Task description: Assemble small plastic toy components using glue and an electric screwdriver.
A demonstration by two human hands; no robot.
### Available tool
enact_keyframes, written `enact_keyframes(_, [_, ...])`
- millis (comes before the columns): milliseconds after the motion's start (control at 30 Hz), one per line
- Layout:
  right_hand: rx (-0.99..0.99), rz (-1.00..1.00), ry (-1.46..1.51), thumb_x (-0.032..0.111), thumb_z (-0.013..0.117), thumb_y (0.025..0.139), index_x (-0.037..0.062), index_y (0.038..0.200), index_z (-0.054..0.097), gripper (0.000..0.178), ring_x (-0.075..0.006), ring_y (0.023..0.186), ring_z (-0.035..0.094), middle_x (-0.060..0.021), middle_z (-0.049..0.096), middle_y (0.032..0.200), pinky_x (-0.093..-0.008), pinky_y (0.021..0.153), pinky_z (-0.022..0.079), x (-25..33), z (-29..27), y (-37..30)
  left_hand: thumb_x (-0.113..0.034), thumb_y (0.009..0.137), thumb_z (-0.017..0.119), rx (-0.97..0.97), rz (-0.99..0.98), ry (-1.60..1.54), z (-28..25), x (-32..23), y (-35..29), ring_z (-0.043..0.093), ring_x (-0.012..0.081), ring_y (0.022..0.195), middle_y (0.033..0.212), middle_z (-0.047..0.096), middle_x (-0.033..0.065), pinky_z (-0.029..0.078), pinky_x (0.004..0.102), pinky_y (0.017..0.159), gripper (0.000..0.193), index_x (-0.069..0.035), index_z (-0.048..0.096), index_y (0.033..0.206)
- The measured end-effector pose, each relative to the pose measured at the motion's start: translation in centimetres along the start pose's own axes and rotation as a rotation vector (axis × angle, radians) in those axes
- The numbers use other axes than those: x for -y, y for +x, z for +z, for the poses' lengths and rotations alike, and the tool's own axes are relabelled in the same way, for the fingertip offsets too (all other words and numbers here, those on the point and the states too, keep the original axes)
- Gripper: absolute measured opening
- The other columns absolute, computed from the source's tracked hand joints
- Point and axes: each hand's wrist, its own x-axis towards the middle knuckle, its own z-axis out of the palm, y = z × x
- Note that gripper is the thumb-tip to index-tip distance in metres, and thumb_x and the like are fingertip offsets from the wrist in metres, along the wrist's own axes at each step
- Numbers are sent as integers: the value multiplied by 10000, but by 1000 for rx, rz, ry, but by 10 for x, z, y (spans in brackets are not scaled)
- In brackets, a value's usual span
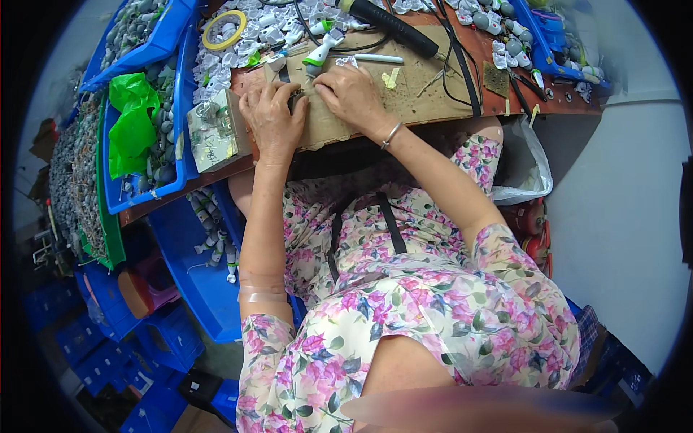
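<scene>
My left hand [273,119] rests at the near left of a brown cardboard sheet [426,90], its fingers curled around a small dark piece [294,99] that they mostly hide. Close by on the cardboard, my right hand [351,95] is closed, thumb and fingers bent inward; whatever they hold is hidden. Just beyond the right fingertips lies a small white and green device [322,50] with a grey rounded end. A white pen-like stick [379,58] and a scrap of yellow tape [390,78] lie past that hand.
Many white plastic parts [278,27] cover the far table, with a yellow tape roll [224,30] on them. A black-handled corded tool [393,27] lies behind the cardboard. Blue bins [189,94] line the left, beside a small box [219,133]. A white bag [530,162] hangs at the right.
</scene>
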Motion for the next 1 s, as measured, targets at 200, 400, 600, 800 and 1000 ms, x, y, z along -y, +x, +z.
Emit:
enact_keyframes(200, [20, 270, 46, 281, 603, 839, 101, 764, 709, 222, -243, 809, 623, -70, 664, 774, -417, 773, 373, 22, 9, 8, -248, 756, 737, -24, 7, -9, 2, 0, -1, 532, 260, 1029, 991, 635, 26, 309, 474, 985, 216, -138, 705, 939])
enact_keyframes(400, [-66, 277, 24, 268, 615, 828, 100, 745, 688, 201, -232, 800, 621, -63, 664, 770, -405, 776, 365, 22, 23, 5, -240, 757, 735, -40, 25, -38, 1, 2, -2, 533, 252, 1025, 974, 635, 7, 310, 476, 983, 177, -165, 712, 916])
enact_keyframes(600, [18, 120, -42, 250, 641, 831, 101, 816, 664, 151, -226, 797, 607, -49, 644, 773, -389, 755, 352, 14, 9, -5, -232, 747, 736, -59, 23, -36, 5, 7, 0, 533, 239, 1024, 958, 635, -13, 313, 475, 977, 158, -200, 715, 900])
enact_keyframes(800, [30, 118, -27, 223, 657, 811, 105, 799, 646, 120, -243, 850, 599, -60, 640, 806, -399, 778, 371, 12, 3, -8, -216, 732, 733, -74, 88, -18, 5, -5, 5, 531, 233, 1014, 950, 636, -27, 316, 482, 984, 112, -197, 714, 840])
enact_keyframes(1000, [57, 55, -74, 221, 647, 825, 91, 822, 650, 129, -233, 804, 595, -51, 629, 784, -378, 761, 370, 12, -2, -10, -214, 735, 725, -55, 110, 24, 9, -5, 9, 530, 225, 1007, 949, 643, -45, 311, 470, 1001, 69, -188, 709, 796])
